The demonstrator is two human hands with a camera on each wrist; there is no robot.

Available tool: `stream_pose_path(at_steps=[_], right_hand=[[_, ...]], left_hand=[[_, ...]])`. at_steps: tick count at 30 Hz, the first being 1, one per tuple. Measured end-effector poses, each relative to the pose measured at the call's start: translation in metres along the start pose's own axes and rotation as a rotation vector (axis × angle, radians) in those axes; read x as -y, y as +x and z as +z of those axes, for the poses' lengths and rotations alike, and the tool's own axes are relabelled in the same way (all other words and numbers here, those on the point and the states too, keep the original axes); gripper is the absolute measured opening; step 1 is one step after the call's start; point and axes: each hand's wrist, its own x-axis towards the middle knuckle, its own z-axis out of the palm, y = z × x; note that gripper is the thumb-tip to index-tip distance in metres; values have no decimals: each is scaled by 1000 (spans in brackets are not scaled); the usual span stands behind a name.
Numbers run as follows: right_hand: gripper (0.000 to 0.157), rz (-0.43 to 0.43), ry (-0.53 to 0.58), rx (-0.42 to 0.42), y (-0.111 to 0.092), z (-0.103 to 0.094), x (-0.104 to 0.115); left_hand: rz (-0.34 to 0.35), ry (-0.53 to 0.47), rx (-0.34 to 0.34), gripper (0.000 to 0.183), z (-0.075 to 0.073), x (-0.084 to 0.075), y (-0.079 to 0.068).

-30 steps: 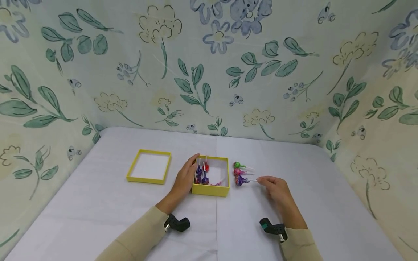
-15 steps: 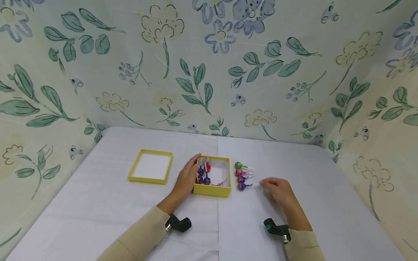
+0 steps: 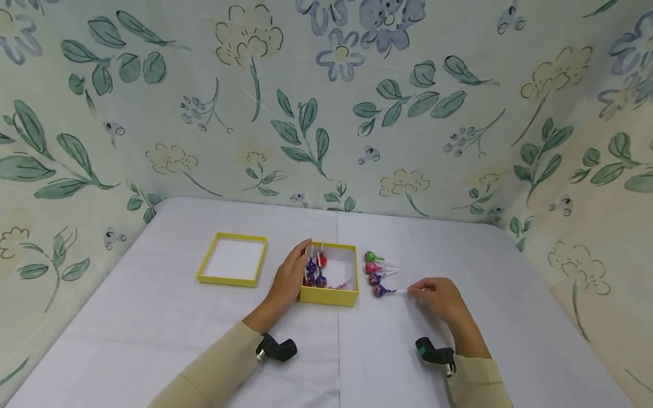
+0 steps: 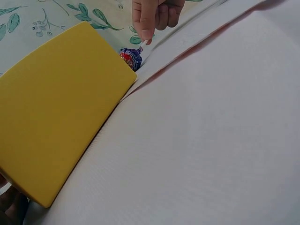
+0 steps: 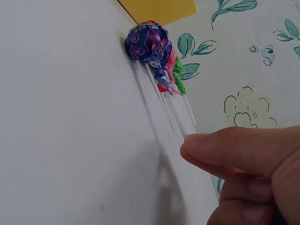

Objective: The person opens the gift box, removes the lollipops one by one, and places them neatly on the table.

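My right hand (image 3: 437, 299) pinches the white stick of a purple-wrapped lollipop (image 3: 379, 290) between thumb and forefinger. In the right wrist view the purple lollipop (image 5: 146, 42) is close up, its head toward the box. Just beyond it on the table lie a second purple lollipop (image 3: 374, 279), a pink one (image 3: 371, 268) and a green one (image 3: 369, 256), sticks pointing right. Against the left wall of a yellow box (image 3: 329, 297) rests my left hand (image 3: 287, 277), fingers extended along it. Several wrapped lollipops (image 3: 319, 280), mostly purple with one red, are inside the box.
A shallow yellow lid (image 3: 232, 280) lies left of the box, its white inside facing up. White cloth (image 3: 285, 374) covers the table. A floral fabric wall (image 3: 326, 113) stands behind it and at both sides.
The held purple lollipop has moved slightly nearer me, exposing the other purple one behind it. My right hand has shifted a little right and toward me; my left hand stays at the box.
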Motion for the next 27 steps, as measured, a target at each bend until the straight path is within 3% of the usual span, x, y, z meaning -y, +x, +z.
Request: stream_pose_path(at_steps=[9,18,27], right_hand=[[14,-1,-34,-36,0,-1,7],[20,-9,-4,-51,-3,-2,17],[20,-155,48,-64,-20,-2,50]], left_hand=[[0,-4,2,45,-3,-1,2],[-2,-5,-14,45,-6,-3,0],[3,-18,10,44,-2,0,-2]])
